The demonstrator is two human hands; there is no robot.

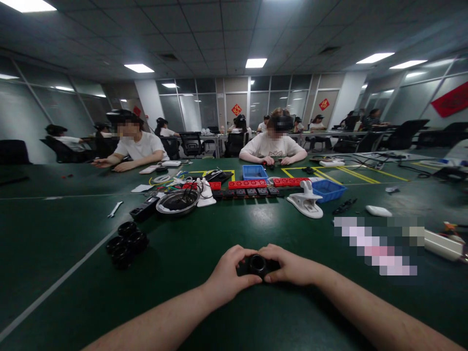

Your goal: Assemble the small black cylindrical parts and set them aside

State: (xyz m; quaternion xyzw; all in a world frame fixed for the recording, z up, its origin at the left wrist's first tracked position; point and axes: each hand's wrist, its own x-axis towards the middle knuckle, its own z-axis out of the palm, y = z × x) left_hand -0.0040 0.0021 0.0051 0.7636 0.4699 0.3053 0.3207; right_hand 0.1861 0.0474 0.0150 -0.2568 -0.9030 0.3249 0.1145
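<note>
Both hands meet on a small black part (pixel 258 264) that sits low over the green desk (pixel 190 243), close to its near edge and about midway along it. The left hand (pixel 228 274) curls round the part's left side, thumb along the front and fingers bent over the top, closed snugly on it. The right hand (pixel 290 265) does the same from the right, fingertips touching the part and thumb tucked beneath; the two hands nearly touch each other above it. Whether the part rests on the desk or is lifted just clear cannot be told.

Toward the left edge lies a cluster of black rings (pixel 126 242), well apart from the hands. Farther in stand a metal bowl (pixel 178 201), a white clamp (pixel 306 201) and a blue bin (pixel 328 189).
</note>
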